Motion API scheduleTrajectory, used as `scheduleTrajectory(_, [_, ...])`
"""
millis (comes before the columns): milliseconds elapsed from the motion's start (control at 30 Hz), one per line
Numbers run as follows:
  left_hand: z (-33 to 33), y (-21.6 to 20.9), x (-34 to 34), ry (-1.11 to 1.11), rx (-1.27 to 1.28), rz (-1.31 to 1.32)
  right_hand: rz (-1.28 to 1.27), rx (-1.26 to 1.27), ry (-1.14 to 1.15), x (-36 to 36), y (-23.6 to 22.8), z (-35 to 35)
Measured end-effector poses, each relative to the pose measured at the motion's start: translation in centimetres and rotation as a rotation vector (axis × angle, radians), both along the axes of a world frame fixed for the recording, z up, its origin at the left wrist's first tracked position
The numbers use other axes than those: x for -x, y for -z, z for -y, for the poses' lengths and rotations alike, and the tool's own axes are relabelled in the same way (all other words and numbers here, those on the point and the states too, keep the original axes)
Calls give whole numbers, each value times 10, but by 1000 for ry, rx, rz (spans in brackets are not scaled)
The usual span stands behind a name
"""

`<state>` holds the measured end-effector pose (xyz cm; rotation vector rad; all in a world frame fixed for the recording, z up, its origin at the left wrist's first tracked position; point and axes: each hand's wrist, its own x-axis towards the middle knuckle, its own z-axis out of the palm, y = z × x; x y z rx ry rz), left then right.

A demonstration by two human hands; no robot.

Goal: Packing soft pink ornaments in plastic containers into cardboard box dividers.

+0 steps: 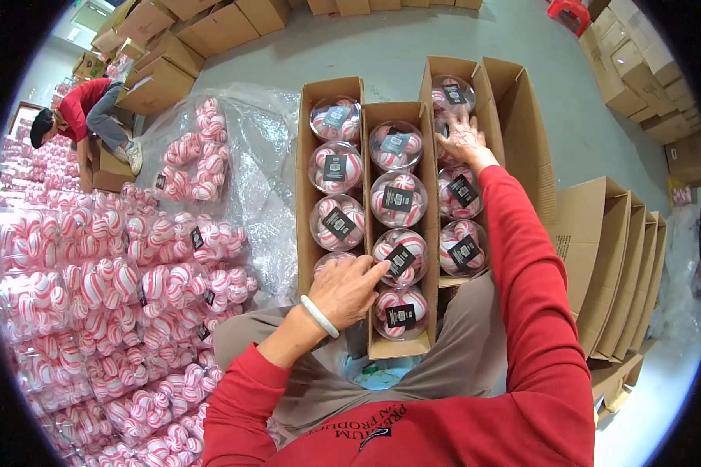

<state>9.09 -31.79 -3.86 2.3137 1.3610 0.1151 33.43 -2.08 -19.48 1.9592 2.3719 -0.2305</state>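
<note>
Three long open cardboard cartons stand side by side before me: a left carton (305, 233), a middle carton (401, 113) and a right carton (487, 117). Each holds a row of round clear plastic tubs with red-and-white striped candy-like balls and dark labels. My left hand (341, 289) lies over the near end of the left carton, partly covering a tub there. Its forefinger reaches to a tub (399, 257) in the middle carton. Fingers spread, my right hand (463, 142) rests on the tubs toward the far end of the right carton, hiding part of them.
Many packs of striped balls (101, 284) are piled at left beside clear plastic sheeting (269, 171). Another open carton (522, 109) adjoins on the right, near flattened cartons (600, 257). A person (86, 109) bends over a box at far left. A red stool (568, 12) stands far off.
</note>
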Motion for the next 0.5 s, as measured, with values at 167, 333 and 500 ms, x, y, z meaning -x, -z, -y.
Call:
scheduleTrajectory(167, [4,-12,-8,-14,75,-76,9,173,119,7,-15,5])
scheduleTrajectory(333, [-15,-18,-24,-29,133,-99,258,90,37,-68,51,-43])
scheduleTrajectory(500, [-24,-6,7,-81,202,-187,270,150,-378,-30,-19,-19])
